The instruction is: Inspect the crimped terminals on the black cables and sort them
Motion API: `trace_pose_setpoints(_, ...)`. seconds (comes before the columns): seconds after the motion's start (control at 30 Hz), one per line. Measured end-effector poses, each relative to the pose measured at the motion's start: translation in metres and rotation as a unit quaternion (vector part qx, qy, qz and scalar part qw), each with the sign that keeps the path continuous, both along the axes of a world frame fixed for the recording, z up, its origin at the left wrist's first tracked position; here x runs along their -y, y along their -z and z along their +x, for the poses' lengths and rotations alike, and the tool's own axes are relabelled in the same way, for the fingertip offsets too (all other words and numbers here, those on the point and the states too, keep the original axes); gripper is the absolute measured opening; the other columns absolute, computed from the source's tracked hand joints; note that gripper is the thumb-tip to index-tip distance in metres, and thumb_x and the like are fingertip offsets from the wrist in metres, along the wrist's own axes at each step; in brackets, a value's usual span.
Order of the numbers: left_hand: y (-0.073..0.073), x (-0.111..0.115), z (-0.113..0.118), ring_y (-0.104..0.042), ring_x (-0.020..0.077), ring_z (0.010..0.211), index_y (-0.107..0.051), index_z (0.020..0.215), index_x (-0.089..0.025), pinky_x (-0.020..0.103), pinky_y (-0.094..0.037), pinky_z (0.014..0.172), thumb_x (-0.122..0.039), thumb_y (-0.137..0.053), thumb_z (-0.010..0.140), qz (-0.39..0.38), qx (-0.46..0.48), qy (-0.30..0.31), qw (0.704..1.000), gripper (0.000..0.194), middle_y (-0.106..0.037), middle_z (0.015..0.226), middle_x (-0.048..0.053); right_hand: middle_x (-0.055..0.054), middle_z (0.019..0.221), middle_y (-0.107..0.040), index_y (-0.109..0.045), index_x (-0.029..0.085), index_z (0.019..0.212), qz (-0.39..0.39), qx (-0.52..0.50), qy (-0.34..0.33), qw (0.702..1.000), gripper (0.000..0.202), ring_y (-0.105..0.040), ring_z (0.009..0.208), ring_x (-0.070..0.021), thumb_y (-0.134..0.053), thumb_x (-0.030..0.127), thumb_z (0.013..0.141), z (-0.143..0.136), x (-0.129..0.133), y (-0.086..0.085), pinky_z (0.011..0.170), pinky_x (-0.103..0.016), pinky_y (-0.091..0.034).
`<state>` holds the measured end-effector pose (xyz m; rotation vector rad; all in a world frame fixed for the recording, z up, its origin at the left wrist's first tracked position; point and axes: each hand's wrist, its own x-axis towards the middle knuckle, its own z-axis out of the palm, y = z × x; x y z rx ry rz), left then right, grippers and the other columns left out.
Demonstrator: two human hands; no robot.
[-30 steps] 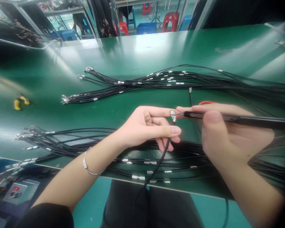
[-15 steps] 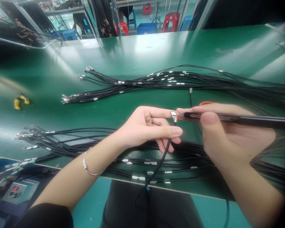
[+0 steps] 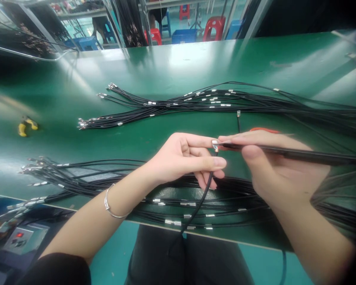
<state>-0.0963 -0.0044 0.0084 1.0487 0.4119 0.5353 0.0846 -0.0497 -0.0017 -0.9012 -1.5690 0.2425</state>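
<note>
My left hand (image 3: 192, 158) pinches a black cable (image 3: 206, 190) just below its end, with the thumb in front and the fingers behind. A small silver connector (image 3: 215, 143) tops that cable, held upright beside my left index fingertip. In my right hand (image 3: 280, 174) is a slim black tool with a thin pointed tip (image 3: 284, 151), held like a pen. The tip meets the connector from the right; whether it presses or only touches, I cannot tell. Behind my right hand, another cable end with a silver connector (image 3: 239, 114) sticks up, and an orange-red piece (image 3: 264, 130) shows partly.
One bundle of black cables (image 3: 166, 105) with silver ends and white labels lies across the green table (image 3: 154, 71). A second bundle (image 3: 86, 184) runs under my hands along the front edge. Yellow-handled cutters (image 3: 27, 126) lie at left. A control box (image 3: 26, 237) stands below left.
My right hand and the black tool have shifted slightly left, and the tool's rear end sits lower. The connector has moved slightly left. My left hand keeps its pinch on the cable.
</note>
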Motion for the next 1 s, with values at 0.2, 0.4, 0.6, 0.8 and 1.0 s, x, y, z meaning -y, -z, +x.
trace_pose_setpoints(0.2, -0.001, 0.002, 0.001, -0.069, 0.0168, 0.056, -0.067, 0.111, -0.011, 0.021, -0.057, 0.048, -0.021, -0.079, 0.075, 0.003, -0.017, -0.003, 1.0, 0.039, -0.071, 0.071, 0.005, -0.002, 0.086, -0.074, -0.076, 0.025, 0.095, 0.036, -0.154, 0.036, 0.987, 0.022, -0.071, 0.069, -0.0189, -0.065, 0.01, 0.082, -0.007, -0.004, 0.007, 0.058, -0.033, -0.063)
trace_pose_setpoints(0.4, -0.001, 0.003, 0.001, -0.069, 0.0172, 0.057, -0.067, 0.111, -0.011, 0.022, -0.058, 0.048, -0.021, -0.08, 0.074, 0.012, -0.029, -0.003, 0.999, 0.041, -0.071, 0.072, 0.006, 0.002, 0.072, -0.072, -0.077, 0.025, 0.086, 0.07, -0.099, 0.111, 0.986, 0.02, -0.07, 0.064, -0.0166, -0.069, 0.009, 0.079, -0.01, -0.001, 0.003, 0.054, -0.028, -0.06)
trace_pose_setpoints(0.6, 0.0, 0.004, 0.003, -0.069, 0.0172, 0.056, -0.067, 0.111, -0.011, 0.022, -0.058, 0.049, -0.025, -0.083, 0.07, 0.019, -0.041, -0.011, 0.999, 0.047, -0.071, 0.071, 0.006, 0.004, 0.078, -0.074, -0.076, 0.03, 0.091, 0.041, -0.045, 0.107, 0.992, 0.025, -0.069, 0.061, -0.0185, -0.067, 0.008, 0.08, -0.004, 0.003, 0.006, 0.044, -0.028, -0.054)
trace_pose_setpoints(0.8, -0.001, 0.004, 0.003, -0.068, 0.0157, 0.056, -0.068, 0.113, -0.012, 0.02, -0.057, 0.048, -0.021, -0.082, 0.071, 0.019, -0.029, -0.008, 0.999, 0.045, -0.071, 0.071, 0.005, 0.003, 0.081, -0.074, -0.075, 0.029, 0.093, 0.039, -0.03, 0.089, 0.995, 0.028, -0.07, 0.065, -0.0184, -0.065, 0.005, 0.081, -0.003, 0.005, 0.004, 0.048, -0.029, -0.055)
trace_pose_setpoints(1.0, 0.0, 0.004, 0.003, -0.068, 0.0151, 0.056, -0.067, 0.114, -0.011, 0.019, -0.057, 0.048, -0.02, -0.082, 0.071, 0.018, -0.026, -0.009, 0.999, 0.046, -0.071, 0.071, 0.005, 0.005, 0.079, -0.074, -0.076, 0.029, 0.095, 0.076, -0.015, 0.091, 0.993, 0.036, -0.069, 0.065, -0.0153, -0.067, 0.0, 0.076, -0.003, 0.001, 0.004, 0.051, -0.026, -0.055)
